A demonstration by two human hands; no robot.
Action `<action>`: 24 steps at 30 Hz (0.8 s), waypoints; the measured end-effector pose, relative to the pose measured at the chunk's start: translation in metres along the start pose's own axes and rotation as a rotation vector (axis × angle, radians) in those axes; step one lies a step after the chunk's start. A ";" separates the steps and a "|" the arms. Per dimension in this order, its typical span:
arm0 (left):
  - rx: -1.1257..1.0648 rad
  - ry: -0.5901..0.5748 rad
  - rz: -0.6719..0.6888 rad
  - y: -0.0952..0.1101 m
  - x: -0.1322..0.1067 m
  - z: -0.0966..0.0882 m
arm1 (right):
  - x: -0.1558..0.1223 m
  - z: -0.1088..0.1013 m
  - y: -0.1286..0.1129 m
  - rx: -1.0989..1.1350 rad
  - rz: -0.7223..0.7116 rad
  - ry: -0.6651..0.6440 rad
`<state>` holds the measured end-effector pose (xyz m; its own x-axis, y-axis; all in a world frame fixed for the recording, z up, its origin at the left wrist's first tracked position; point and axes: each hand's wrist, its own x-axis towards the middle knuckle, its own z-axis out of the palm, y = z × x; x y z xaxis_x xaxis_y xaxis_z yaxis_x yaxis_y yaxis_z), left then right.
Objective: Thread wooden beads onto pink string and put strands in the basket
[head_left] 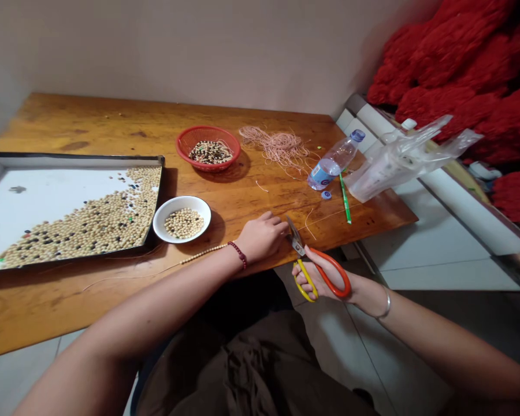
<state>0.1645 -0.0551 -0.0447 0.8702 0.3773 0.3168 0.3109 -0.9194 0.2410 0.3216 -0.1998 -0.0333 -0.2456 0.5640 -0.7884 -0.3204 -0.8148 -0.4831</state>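
My right hand (pixel 307 277) grips a pair of scissors (pixel 300 249) with one red and one yellow handle. Their blades are spread apart, with the tips right beside the fingers of my left hand (pixel 262 237). That left hand is closed over the table's front edge, apparently on a beaded string (pixel 203 253). Pale beads on it run out from under my left wrist, and its bare thread trails off to the left. What lies between the left fingertips is hidden.
A white bowl (pixel 160 222) of beads stands beside a large tray (pixel 39 179) of mixed beads. Behind are a red basket (pixel 184 151) of beads and tangled pink string (pixel 281 145). Rightward: a water bottle (pixel 329 167), green pen (pixel 345 199), plastic bag (pixel 385 170).
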 end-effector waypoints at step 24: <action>-0.045 -0.078 0.066 0.001 0.000 -0.002 | 0.000 0.002 -0.003 -0.038 -0.016 -0.032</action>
<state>0.1639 -0.0555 -0.0427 0.9160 0.3046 0.2610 0.2360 -0.9354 0.2634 0.3205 -0.1969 -0.0305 -0.2702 0.5809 -0.7679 -0.2895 -0.8096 -0.5106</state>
